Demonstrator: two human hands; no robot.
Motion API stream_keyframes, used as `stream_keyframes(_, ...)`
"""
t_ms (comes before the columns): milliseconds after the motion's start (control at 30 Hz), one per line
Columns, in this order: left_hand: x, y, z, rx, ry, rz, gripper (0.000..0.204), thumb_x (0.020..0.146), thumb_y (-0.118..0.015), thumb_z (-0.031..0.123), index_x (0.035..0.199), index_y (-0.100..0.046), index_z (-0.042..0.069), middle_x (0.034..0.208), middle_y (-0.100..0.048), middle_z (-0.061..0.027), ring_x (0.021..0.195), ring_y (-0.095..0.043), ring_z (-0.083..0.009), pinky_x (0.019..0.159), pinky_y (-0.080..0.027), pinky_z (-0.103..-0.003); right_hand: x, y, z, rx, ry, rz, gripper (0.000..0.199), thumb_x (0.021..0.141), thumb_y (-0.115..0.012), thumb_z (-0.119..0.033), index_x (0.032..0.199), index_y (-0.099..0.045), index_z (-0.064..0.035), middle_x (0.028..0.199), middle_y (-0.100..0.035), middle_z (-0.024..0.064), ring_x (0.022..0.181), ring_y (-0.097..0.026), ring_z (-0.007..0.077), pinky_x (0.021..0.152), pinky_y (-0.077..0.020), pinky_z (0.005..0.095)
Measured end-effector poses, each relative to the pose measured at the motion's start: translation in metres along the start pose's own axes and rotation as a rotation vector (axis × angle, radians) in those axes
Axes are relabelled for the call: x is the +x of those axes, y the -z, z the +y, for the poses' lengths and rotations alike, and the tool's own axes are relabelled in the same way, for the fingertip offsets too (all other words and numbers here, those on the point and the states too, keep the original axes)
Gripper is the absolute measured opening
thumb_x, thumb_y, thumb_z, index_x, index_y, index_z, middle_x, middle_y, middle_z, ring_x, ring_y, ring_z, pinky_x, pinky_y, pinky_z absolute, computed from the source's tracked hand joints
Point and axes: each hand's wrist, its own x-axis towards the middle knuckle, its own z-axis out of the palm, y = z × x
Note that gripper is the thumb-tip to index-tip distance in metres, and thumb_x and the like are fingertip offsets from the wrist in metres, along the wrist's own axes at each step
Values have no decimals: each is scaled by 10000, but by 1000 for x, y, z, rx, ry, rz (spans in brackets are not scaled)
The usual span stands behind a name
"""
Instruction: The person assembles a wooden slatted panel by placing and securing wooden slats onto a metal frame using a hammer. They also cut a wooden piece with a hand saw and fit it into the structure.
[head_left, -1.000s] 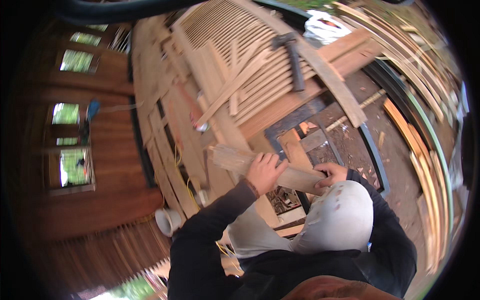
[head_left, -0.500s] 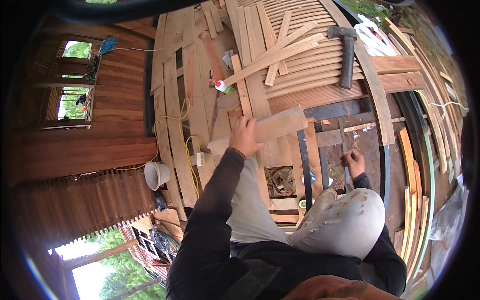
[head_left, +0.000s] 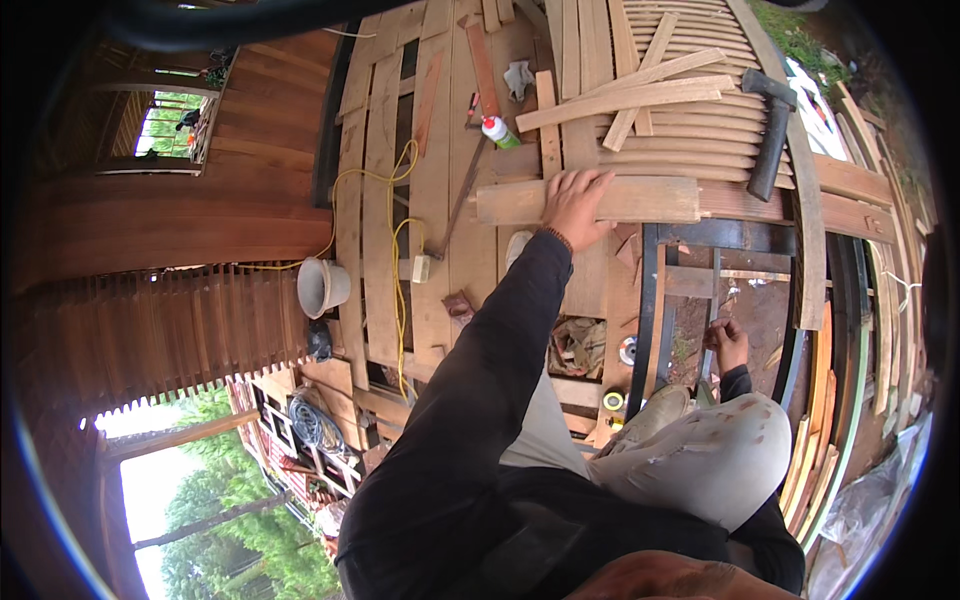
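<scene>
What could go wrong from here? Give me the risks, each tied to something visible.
1. The flat, light-brown wooden plank has only the left hand on it, so it might twist or slip.
2. The dark, long-handled hammer lies near the edge of the slatted wooden panel and might fall if bumped.
3. The thin yellow cord loops over the wooden floorboards and could snag a foot.

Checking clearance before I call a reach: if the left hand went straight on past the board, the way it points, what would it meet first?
Probably the loose crossed strips, lying partly over the slatted panel beyond the board under the left hand; how high they sit is unclear here.
</scene>
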Motion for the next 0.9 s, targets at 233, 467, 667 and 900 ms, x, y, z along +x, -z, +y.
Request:
stream_keyframes(233,34,-3,10,-10,33,47,827,748,-832,334,1460,-480,105,1350,-531,-91,1294,-454,-285,1119,-308,-449,8,-8,-16,-52,30,-7,75,963,-545,-41,970,-610,-6,837,-668,80,694,-635,146,649,-540,280)
stream_keyframes(467,49,-9,5,-31,12,58,803,769,-818,341,1452,-484,84,1331,-529,-92,1266,-466,-290,1111,-315,-449,6,-6,-30,-107,113,109,74,981,-592,-78,951,-625,-19,787,-666,56,673,-636,134,636,-533,274)
stream_keyframes(667,49,-10,1,-81,13,60,815,774,-808,335,1462,-457,76,1343,-514,-108,1265,-460,-287,1100,-318,-465,-21,-40,-53,-170,68,245,198,997,-617,-173,876,-618,-15,767,-670,69,673,-654,137,608,-518,265)
stream_keyframes(900,37,19,-23,-417,-78,62,847,796,-769,288,1496,-374,18,1509,-374,-183,1418,-337,-350,1189,-250,-531,-44,-122,-84,-510,-58,174,235,969,-624,-200,904,-677,19,766,-705,105,650,-679,174,625,-536,315)
